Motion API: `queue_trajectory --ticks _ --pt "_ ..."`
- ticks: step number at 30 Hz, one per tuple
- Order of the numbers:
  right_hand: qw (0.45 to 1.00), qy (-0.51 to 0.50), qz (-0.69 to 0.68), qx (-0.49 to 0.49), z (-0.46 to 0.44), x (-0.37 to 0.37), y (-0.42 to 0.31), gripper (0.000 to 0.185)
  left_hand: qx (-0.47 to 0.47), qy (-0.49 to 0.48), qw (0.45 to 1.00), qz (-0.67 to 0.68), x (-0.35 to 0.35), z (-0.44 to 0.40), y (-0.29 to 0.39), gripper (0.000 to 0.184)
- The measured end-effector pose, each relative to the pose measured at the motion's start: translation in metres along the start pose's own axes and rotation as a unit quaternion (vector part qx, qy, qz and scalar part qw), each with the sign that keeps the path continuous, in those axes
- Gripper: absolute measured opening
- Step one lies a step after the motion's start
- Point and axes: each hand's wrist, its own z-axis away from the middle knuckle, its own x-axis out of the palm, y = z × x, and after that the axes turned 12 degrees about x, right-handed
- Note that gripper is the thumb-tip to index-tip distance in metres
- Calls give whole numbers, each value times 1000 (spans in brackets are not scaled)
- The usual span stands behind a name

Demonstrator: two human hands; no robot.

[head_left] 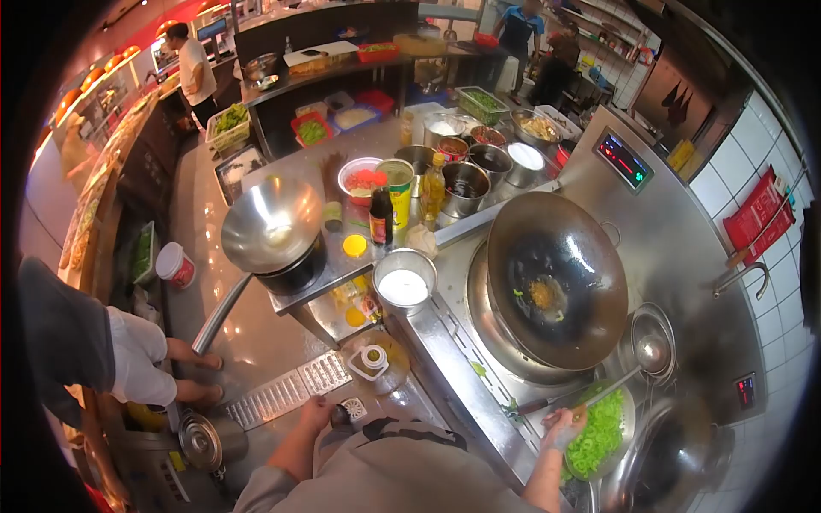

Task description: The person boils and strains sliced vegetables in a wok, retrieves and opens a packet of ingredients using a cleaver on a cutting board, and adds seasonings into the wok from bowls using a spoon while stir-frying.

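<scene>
My right hand (564,427) is closed around the handle of a metal ladle (652,351), whose bowl lies by a round wire strainer (670,323). Just beside that hand, chopped green vegetables (597,434) fill a round pan or colander. A tool with a dark handle (532,407) lies near my fingers. The large wok (560,222) sits over the burner, with a yellow-brown clump (542,296) and some liquid at its bottom. My left hand (315,414) hangs low at my side with curled fingers, next to a rounded dark object (340,415); its grip is hidden.
A metal pot with white contents (404,287) stands left of the stove. Behind it are bottles (433,188) and several pots. Another wok (274,224) rests on the side counter, its handle jutting out. A person in white shorts (137,350) stands at left; others are farther back.
</scene>
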Motion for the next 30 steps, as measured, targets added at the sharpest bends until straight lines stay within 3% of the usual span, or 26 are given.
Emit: queue_trajectory --ticks 3,5,7,10,13,14,17,18,21,22,25,27,30 --pt "997 55 33 -31 2 5 13 65 -61 -47 997 20 -25 11 -15 49" --pt "989 94 96 -54 9 6 18 65 -66 -83 993 -42 -64 28 -6 52" --pt "987 102 99 -74 26 14 35 66 -55 -129 986 -95 -83 19 -59 55" --pt "984 134 100 -65 81 50 52 66 -97 -78 987 -102 -129 25 -83 55" --pt "983 150 89 -52 89 63 97 64 -118 -60 989 -70 -147 -10 -188 52" --pt "983 149 101 -36 101 77 91 63 -116 -74 987 -88 -159 -17 -192 51" --pt "989 124 82 3 92 81 81 64 -88 -84 984 -128 -187 -40 -186 48" --pt "991 118 48 -37 82 77 80 53 -69 -68 987 -128 -189 -45 -182 47" --pt "990 82 39 111 65 67 53 41 -80 5 995 -58 -182 -56 -155 50" --pt "992 55 45 104 57 59 58 21 -66 10 996 -56 -175 -59 -145 49" --pt "957 0 255 139 60 58 48 20 -82 39 994 67 -136 -53 -123 47" --pt "951 1 292 103 56 51 57 24 -103 17 986 126 -124 -29 -79 46" --pt "935 -28 351 44 55 47 43 31 -68 -56 995 56 -104 -11 -64 47"
